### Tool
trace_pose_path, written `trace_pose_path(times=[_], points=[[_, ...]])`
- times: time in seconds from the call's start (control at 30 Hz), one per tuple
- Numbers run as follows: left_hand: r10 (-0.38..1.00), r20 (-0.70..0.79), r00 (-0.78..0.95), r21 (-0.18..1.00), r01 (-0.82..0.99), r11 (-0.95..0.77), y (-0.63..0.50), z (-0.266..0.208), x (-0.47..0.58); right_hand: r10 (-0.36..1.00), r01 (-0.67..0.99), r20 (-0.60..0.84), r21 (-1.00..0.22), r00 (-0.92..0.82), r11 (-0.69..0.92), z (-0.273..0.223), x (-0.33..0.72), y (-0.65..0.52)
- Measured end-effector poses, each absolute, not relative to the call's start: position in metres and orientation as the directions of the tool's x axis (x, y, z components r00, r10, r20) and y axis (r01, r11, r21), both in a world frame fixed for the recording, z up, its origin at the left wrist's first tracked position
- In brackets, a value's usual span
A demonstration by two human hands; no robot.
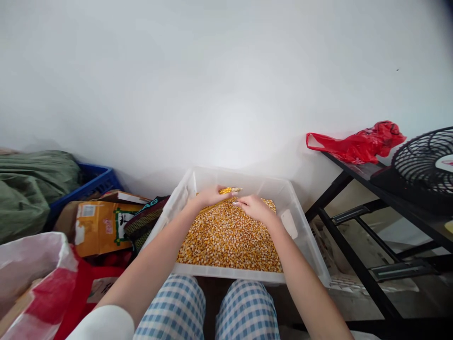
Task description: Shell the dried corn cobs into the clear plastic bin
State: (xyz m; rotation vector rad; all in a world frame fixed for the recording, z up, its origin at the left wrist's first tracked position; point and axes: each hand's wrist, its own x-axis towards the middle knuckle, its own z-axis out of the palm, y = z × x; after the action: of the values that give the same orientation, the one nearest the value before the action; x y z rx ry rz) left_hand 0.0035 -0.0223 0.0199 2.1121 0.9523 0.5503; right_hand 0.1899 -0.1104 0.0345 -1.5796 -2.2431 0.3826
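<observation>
My left hand (211,195) is wrapped round a corn cob (230,190), whose yellow kernels and pale tip stick out to the right. Just right of the tip, my right hand (254,208) is closed, thumb and fingers pressed together. A small pale bit shows at its fingertips; whether it is a nail or a held thing I cannot make out. Both hands are over a translucent plastic bin (307,236). Loose yellow and whitish corn kernels (230,241) lie heaped inside it. The bin's near rim is by my knees.
On the right, a black metal-framed table (354,174) carries a red plastic bag (368,144) and a black fan (424,163). To the left are a blue crate (88,186) with green cloth, an orange cardboard box (99,226) and a red-and-white bag (38,278). A white wall rises behind.
</observation>
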Motion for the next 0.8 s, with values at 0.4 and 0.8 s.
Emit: trace_pose_path(times=[0.4,0.8], points=[[0.835,-0.131,0.535,0.948,0.313,-0.052,-0.019,0.018,0.005,0.936,0.794,0.26,-0.502,-0.239,0.342,0.035,0.183,-0.11],[0.756,0.065,0.651,0.783,0.437,-0.443,-0.027,0.022,0.011,0.925,0.77,0.101,-0.525,-0.366,0.362,0.031,0.187,-0.108]])
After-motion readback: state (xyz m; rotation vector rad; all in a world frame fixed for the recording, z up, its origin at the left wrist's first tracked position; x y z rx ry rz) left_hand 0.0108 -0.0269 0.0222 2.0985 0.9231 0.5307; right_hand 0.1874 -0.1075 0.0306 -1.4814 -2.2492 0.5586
